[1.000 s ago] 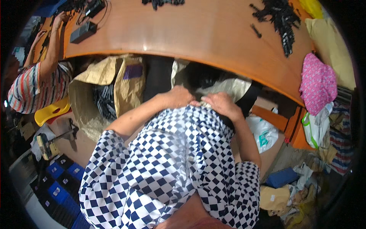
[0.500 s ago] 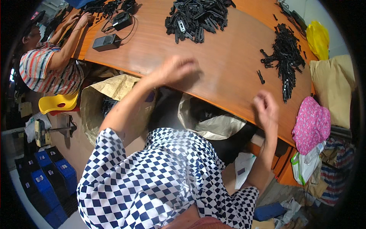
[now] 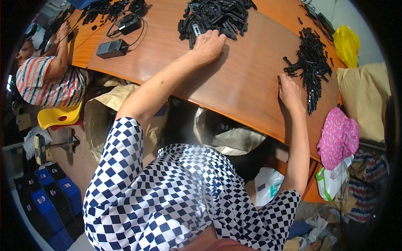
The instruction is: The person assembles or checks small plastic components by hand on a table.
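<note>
My left hand (image 3: 209, 47) reaches to the near edge of a large heap of slim black plastic parts (image 3: 220, 17). Its fingers are curled and closed against the heap; whatever lies under the fingertips is hidden. Farther right, my right hand (image 3: 289, 91) rests on the table beside a second, looser pile of thin black plastic parts (image 3: 314, 62). Those fingers are also bent and closed, pointing down to the tabletop, and I cannot make out what is between them. One whitish-grey part (image 3: 196, 29) stands out in the large heap.
Left on the wooden table (image 3: 159, 54) lie a black power adapter (image 3: 112, 48) and another black box with cables (image 3: 129, 24). A co-worker (image 3: 46, 79) sits at far left. Open sacks (image 3: 238, 141) hang below the front edge. A yellow bag (image 3: 346, 46) and pink flowered cloth (image 3: 338, 136) are at right.
My left hand has moved forward to the large heap. My right hand has moved forward beside the right pile, covering the spot where a single black part lay. The co-worker's arms have shifted.
</note>
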`<state>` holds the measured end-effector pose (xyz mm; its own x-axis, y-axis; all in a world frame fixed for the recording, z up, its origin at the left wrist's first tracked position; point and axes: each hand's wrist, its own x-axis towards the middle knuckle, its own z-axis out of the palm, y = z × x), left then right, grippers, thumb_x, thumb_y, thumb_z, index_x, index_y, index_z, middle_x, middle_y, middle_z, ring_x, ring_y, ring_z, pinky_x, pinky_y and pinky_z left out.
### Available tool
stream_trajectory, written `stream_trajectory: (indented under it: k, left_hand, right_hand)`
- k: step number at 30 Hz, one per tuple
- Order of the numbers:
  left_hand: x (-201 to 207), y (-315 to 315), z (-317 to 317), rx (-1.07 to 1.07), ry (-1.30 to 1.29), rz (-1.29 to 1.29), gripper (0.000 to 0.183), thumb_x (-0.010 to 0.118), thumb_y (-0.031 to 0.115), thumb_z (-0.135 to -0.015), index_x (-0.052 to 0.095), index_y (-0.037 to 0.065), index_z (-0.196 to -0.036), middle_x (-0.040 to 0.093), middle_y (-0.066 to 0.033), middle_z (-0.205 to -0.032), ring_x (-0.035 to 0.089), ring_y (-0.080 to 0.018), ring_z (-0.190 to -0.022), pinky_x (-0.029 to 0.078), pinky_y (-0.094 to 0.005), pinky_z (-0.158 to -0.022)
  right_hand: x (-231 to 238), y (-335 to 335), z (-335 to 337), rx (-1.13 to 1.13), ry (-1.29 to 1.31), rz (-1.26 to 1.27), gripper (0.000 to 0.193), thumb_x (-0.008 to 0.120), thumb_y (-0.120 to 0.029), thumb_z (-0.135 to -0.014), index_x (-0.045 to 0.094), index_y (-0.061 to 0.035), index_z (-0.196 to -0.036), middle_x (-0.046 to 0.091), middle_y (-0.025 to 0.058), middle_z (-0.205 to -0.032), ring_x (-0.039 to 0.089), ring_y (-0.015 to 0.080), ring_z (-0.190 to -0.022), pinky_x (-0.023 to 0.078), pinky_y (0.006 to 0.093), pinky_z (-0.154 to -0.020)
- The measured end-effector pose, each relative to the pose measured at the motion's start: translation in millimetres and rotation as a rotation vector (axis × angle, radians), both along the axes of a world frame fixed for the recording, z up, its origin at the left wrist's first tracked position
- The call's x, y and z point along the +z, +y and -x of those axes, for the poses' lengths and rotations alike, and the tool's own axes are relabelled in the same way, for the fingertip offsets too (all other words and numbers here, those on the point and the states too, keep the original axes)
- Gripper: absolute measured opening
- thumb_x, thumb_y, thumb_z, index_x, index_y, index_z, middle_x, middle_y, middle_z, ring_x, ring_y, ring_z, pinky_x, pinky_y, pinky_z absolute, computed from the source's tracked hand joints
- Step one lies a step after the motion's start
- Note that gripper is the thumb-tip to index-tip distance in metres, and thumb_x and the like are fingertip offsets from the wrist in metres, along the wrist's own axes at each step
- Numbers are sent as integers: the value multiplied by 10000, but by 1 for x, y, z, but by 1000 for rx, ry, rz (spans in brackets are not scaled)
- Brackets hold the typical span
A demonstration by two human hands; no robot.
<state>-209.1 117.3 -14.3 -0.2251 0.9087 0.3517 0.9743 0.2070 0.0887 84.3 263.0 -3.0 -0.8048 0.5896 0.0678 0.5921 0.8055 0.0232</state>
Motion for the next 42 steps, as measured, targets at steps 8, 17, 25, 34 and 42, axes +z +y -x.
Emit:
stream_trajectory:
  k: [8, 17, 25, 34, 42]
  left_hand:
    - [-5, -21, -3, -147, -303, -28, 264, 715, 233, -781, 577, 52, -914, 627, -136, -828, 619, -335, -812, 478, -434, -703]
    - [-2, -45, -42, -187, -1693, -46, 149, 611, 141, -912, 553, 55, -1019, 658, -111, -922, 632, -156, -726, 505, -241, -593]
    - [6, -67, -93, -382, -2338, 238, 205, 594, 157, -928, 570, 13, -1071, 630, -75, -973, 617, -117, -758, 539, -208, -703]
    - [-3, -70, -94, -392, -2146, 292, 172, 614, 201, -924, 617, 36, -971, 598, -4, -835, 545, -61, -674, 423, -178, -537]
    - [16, -78, -119, -290, -1968, 120, 307, 595, 314, -931, 624, 48, -1082, 638, -14, -952, 604, -95, -845, 507, -230, -779]
  right_hand:
    - [-15, -15, -33, -133, 570, 549, 65, 592, -35, -845, 586, 9, -892, 620, 71, -805, 592, 128, -670, 466, 259, -602]
    - [-3, -40, -65, 31, 428, 307, 77, 597, -42, -868, 596, 24, -908, 610, 47, -707, 580, 89, -631, 461, 247, -569]
    - [11, -132, -12, -169, 1002, 1221, 126, 608, -76, -903, 617, 5, -1000, 669, 38, -793, 617, 79, -685, 489, 207, -583]
    - [13, -155, -2, 95, 876, 718, 173, 597, 36, -860, 618, 17, -1031, 606, 86, -852, 622, 126, -655, 503, 244, -572]
    - [-3, -166, 5, 15, 1067, 648, 132, 592, 51, -864, 623, 35, -991, 598, 82, -840, 629, 128, -664, 517, 243, -569]
